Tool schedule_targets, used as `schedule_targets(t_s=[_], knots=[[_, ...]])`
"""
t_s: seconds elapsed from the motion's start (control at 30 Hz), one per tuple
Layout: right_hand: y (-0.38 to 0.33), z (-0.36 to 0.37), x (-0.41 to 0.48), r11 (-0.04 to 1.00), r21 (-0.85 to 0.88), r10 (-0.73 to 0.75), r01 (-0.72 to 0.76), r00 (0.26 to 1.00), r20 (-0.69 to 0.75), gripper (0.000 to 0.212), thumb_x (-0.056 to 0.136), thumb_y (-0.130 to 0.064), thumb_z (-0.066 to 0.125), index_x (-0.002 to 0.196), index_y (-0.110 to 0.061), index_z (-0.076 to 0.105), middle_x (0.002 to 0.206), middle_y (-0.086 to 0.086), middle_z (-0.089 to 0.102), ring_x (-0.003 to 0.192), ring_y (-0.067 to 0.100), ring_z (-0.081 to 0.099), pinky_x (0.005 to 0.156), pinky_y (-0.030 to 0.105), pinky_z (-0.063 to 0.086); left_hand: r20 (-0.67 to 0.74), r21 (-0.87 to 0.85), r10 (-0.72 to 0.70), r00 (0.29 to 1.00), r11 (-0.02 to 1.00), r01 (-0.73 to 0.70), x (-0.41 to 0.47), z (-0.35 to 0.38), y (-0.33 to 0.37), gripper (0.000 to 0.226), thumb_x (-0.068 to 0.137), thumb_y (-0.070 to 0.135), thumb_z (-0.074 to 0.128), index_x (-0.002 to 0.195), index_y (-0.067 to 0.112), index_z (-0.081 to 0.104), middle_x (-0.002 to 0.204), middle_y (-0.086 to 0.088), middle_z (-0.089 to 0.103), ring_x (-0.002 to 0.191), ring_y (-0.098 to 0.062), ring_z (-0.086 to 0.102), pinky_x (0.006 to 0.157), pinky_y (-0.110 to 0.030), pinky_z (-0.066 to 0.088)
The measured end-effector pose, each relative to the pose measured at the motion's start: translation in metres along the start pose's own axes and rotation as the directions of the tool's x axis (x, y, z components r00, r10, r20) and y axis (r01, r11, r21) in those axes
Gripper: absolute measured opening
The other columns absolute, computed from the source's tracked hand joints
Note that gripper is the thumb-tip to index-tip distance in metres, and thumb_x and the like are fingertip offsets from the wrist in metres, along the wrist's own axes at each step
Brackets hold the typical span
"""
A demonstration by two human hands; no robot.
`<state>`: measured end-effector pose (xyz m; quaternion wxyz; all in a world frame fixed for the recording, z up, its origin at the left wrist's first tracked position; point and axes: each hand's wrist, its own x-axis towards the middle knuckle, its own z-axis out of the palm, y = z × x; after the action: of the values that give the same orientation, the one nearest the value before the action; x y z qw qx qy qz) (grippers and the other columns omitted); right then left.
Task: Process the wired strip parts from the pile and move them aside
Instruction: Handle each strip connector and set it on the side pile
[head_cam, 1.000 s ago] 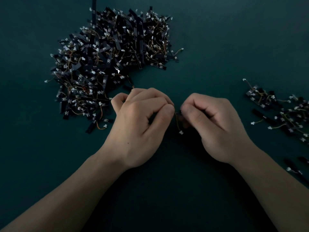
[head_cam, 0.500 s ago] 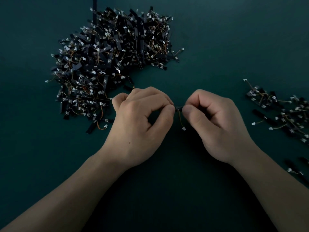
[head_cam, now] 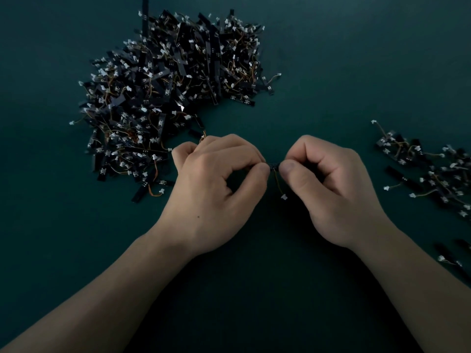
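Table surface: matt dark teal. Strip parts: black, slightly glossy; white plastic connectors; thin orange wires.

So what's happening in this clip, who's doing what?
A person is working over a dark green table. The left hand and right hand each pinch one end of a small black strip part held between them. Its wire and white connector dangle below. A large pile of the same parts lies beyond the left hand. A smaller group sits at the right edge, apart from the hands.
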<state>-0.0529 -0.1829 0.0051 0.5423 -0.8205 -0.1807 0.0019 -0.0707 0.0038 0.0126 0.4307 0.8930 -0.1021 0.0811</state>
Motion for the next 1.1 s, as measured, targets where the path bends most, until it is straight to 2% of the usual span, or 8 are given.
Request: schedule_targets(t_s=[0.23,0.4,0.57,0.67,0.8,1.0,1.1], knots=[[-0.0004,0.0007,0.0000,1.000,-0.025,-0.004,0.004,1.000,0.003,0.022,0.097,-0.030,0.059,0.076,-0.026,0.057,0.057,-0.009,0.055,0.045,0.021,0.046,0.041,0.035,0.036,0.014,-0.018,0.000,1.000,1.000,0.000,-0.0003,-0.0012,0.0022,0.026,0.093,0.025,0.053,0.071,0.037,0.055,0.098,0.018,0.069,0.105,-0.013,0.063,0.103,-0.048,0.028],[0.0009,-0.0014,-0.0008,1.000,0.004,-0.015,0.015,1.000,0.020,0.021,0.097,-0.028,0.059,0.076,-0.023,0.057,0.058,-0.008,0.054,0.047,0.013,0.045,0.044,0.028,0.036,0.003,-0.018,-0.022,1.000,1.000,0.022,0.0009,-0.0014,0.0031,0.028,0.093,0.022,0.056,0.069,0.038,0.055,0.097,0.019,0.069,0.104,-0.014,0.064,0.103,-0.053,0.031],[0.0008,-0.0010,-0.0005,0.999,-0.006,-0.034,0.034,0.999,0.031,0.021,0.097,-0.026,0.059,0.077,-0.022,0.058,0.059,-0.008,0.058,0.047,0.015,0.048,0.043,0.030,0.037,0.035,-0.020,-0.021,0.999,1.000,0.022,-0.0011,-0.0027,0.0004,0.027,0.093,0.024,0.055,0.066,0.028,0.058,0.100,0.020,0.068,0.107,-0.012,0.063,0.105,-0.046,0.026],[0.0014,-0.0018,-0.0005,0.999,0.008,-0.036,0.035,0.999,0.039,0.022,0.098,-0.025,0.058,0.077,-0.019,0.058,0.059,-0.010,0.057,0.047,0.013,0.047,0.043,0.027,0.036,0.051,-0.025,-0.012,0.999,1.000,0.013,-0.0007,-0.0037,0.0019,0.027,0.094,0.030,0.052,0.067,0.031,0.057,0.101,0.018,0.068,0.109,-0.013,0.062,0.104,-0.043,0.024],[0.0015,-0.0015,-0.0008,1.000,-0.002,-0.029,0.029,0.999,0.045,0.021,0.097,-0.026,0.059,0.077,-0.020,0.059,0.059,-0.007,0.059,0.047,0.014,0.048,0.043,0.027,0.037,0.058,-0.027,-0.013,0.998,1.000,0.014,-0.0013,-0.0036,0.0006,0.027,0.093,0.023,0.055,0.067,0.030,0.056,0.101,0.018,0.067,0.110,-0.013,0.062,0.105,-0.044,0.023],[0.0024,-0.0021,-0.0001,1.000,-0.001,-0.030,0.030,0.999,0.033,0.023,0.098,-0.015,0.062,0.075,-0.019,0.058,0.059,-0.013,0.056,0.049,0.008,0.047,0.047,0.018,0.035,0.065,-0.026,-0.022,0.998,0.999,0.024,-0.0002,-0.0043,0.0019,0.026,0.094,0.024,0.055,0.069,0.031,0.057,0.102,0.018,0.067,0.109,-0.014,0.062,0.106,-0.046,0.023],[0.0010,-0.0019,-0.0011,0.999,0.008,-0.050,0.049,0.997,0.053,0.022,0.098,-0.021,0.060,0.077,-0.018,0.059,0.061,-0.010,0.060,0.048,0.013,0.050,0.044,0.025,0.038,0.068,-0.052,0.006,0.998,0.999,-0.002,-0.0015,-0.0052,0.0010,0.025,0.092,0.029,0.052,0.068,0.027,0.057,0.102,0.018,0.068,0.110,-0.014,0.062,0.105,-0.045,0.024]])
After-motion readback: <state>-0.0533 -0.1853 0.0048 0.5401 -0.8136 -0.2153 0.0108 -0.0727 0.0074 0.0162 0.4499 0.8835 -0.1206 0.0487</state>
